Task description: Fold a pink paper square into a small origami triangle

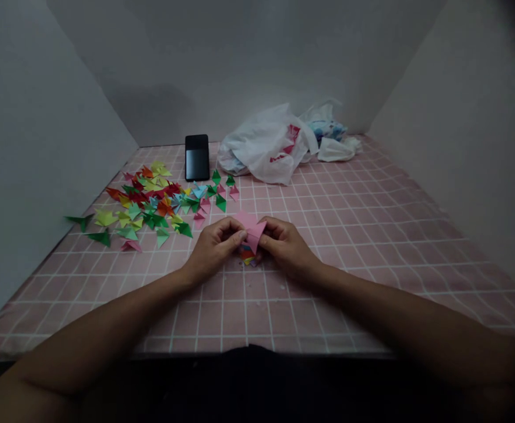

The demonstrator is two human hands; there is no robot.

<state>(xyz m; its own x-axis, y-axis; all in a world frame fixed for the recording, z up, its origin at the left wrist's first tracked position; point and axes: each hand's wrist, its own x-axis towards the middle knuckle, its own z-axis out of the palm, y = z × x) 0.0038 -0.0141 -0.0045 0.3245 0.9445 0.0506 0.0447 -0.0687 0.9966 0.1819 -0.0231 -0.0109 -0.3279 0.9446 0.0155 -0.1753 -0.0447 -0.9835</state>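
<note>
Between my two hands is a piece of pink origami paper (pixel 251 230), partly folded, with pointed corners sticking out. My left hand (pixel 216 247) pinches its left side between thumb and fingers. On the opposite edge, my right hand (pixel 286 248) has its thumb and fingers closed on the paper too. Just beneath, a small stack of coloured paper (pixel 248 256) in orange, yellow and blue lies on the table, partly hidden by the hands and the pink sheet. Left of my left hand spreads a pile of folded paper pieces (pixel 154 205) in green, red, yellow, pink and blue.
A black phone (pixel 197 158) lies behind the folded pieces. White plastic bags (pixel 261 144) with red print sit at the back, beside a blue-patterned package (pixel 328 129). Pink checked cloth (pixel 372 235) covers the table, with pale walls on three sides.
</note>
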